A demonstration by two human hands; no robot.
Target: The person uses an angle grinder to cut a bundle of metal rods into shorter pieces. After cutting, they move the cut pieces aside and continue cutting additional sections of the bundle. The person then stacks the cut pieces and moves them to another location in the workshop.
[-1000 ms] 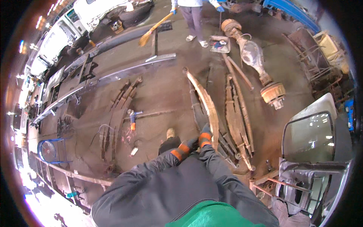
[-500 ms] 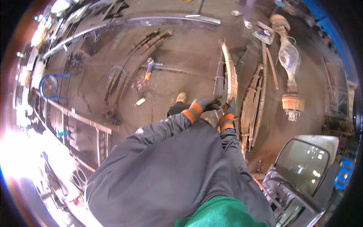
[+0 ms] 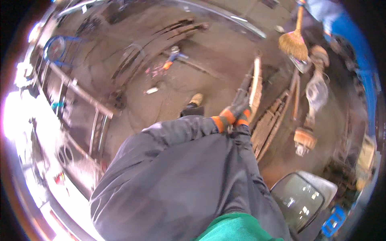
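Both my gloved hands, grey with orange cuffs, are close together at the near end of a long leaf spring [image 3: 255,86]. My left hand [image 3: 238,107] reaches along the spring's left side, its grey fingers blurred and pointing away from me. Tight beside it, my right hand [image 3: 245,116] is at the spring's near right edge, mostly hidden behind the left. What the fingers grip cannot be made out. The spring's bright upper leaf points away from me, and darker leaves lie along its left side.
To the right lie another leaf-spring pack [image 3: 270,122] and an axle housing [image 3: 316,94]. A person in blue holds a broom [image 3: 295,44] at the far right. An angle grinder [image 3: 171,59] lies left of centre, near more leaf springs [image 3: 161,48]. A steel frame [image 3: 82,91] stands left.
My view has turned, shifting the floor items. My left hand has come forward, against the spring and my right hand. A person with a broom has come into view at the far right.
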